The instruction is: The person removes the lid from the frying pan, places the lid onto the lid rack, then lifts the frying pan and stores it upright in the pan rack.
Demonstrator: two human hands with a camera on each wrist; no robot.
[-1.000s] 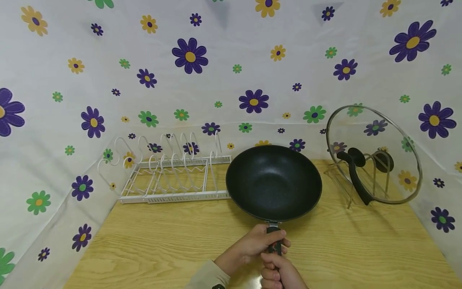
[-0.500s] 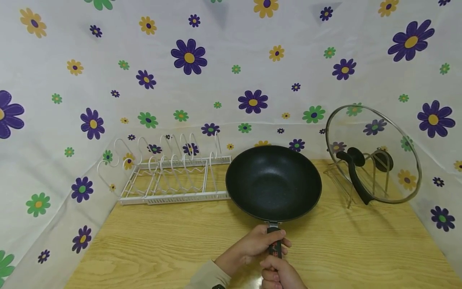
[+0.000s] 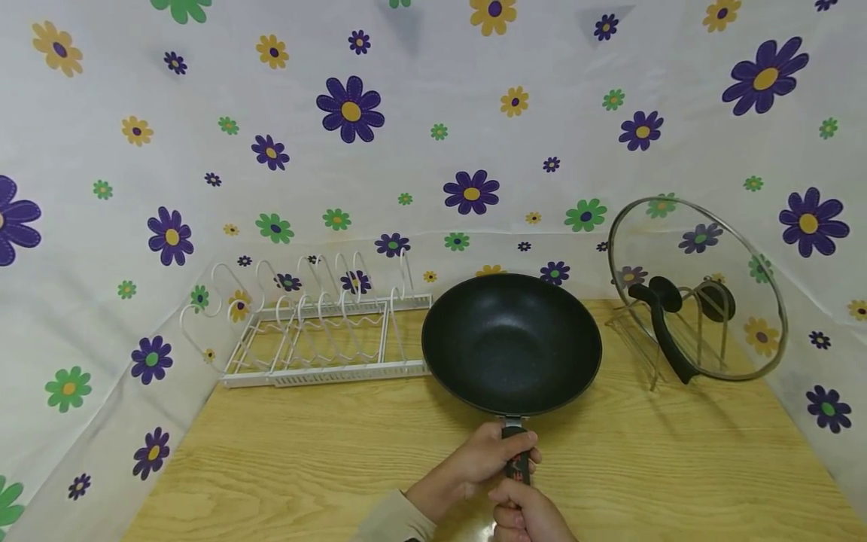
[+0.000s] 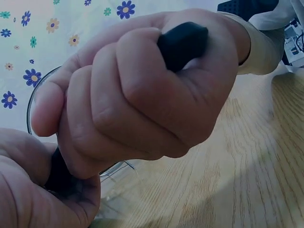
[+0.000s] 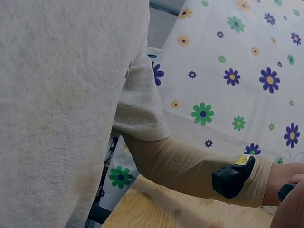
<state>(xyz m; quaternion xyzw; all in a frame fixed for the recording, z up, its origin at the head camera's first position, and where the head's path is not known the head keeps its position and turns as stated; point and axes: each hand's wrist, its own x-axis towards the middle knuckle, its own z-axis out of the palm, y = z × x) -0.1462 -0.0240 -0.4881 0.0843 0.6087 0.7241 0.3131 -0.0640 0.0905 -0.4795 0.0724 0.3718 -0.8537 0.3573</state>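
Both hands grip the wok's black handle (image 3: pixel 516 461): the left hand (image 3: pixel 482 458) wraps it close to the pan, fingers curled over the top, and the right hand (image 3: pixel 527 513) closes round the handle's near end, just behind the left and touching it. From the left wrist camera the right hand's fingers (image 4: pixel 128 90) show wrapped tight around the dark handle (its tip pokes out past the knuckles). The black wok (image 3: pixel 511 342) sits on the wooden table (image 3: pixel 284 459), near the middle, bowl facing up and handle pointing toward the person.

Left of the wok, just beside its rim, lies a white wire dish rack (image 3: pixel 318 331) along the back of the table. To the right, apart from the wok, a glass lid (image 3: pixel 698 290) with a black knob stands nearly upright in a wire stand (image 3: pixel 643 339). A flowered cloth (image 3: pixel 406 135) hangs behind and at both sides. The right wrist view shows mostly a grey garment and the tan sleeve (image 5: pixel 190 164) of the left arm.
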